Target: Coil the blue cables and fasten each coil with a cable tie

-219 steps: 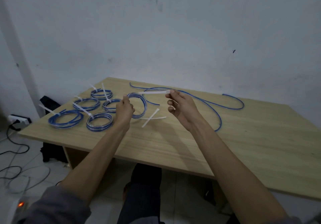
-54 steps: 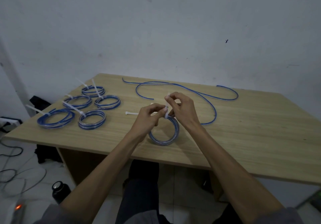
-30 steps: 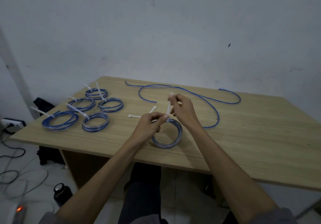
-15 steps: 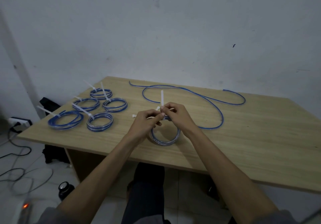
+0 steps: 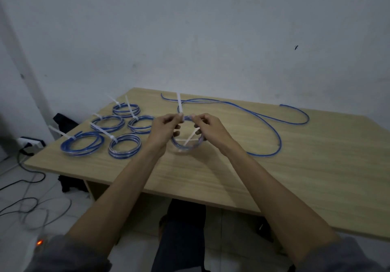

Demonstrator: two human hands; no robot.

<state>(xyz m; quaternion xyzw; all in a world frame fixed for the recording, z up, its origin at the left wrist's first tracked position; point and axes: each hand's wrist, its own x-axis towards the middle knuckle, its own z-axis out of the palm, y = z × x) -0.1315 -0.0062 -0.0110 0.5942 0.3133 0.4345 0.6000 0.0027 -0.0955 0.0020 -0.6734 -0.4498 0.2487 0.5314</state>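
Wooden desk (image 5: 274,176) carries five tied coils. Left hand (image 5: 163,128) pinches the white cable tie (image 5: 179,105); right hand (image 5: 211,129) pinches the springy blue coil (image 5: 185,147) at its top. It looks light; hold beside the tie.

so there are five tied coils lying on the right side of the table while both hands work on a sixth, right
Not quite: the head view shows the five tied coils on the left side of the table. The left hand and right hand do hold a sixth coil.
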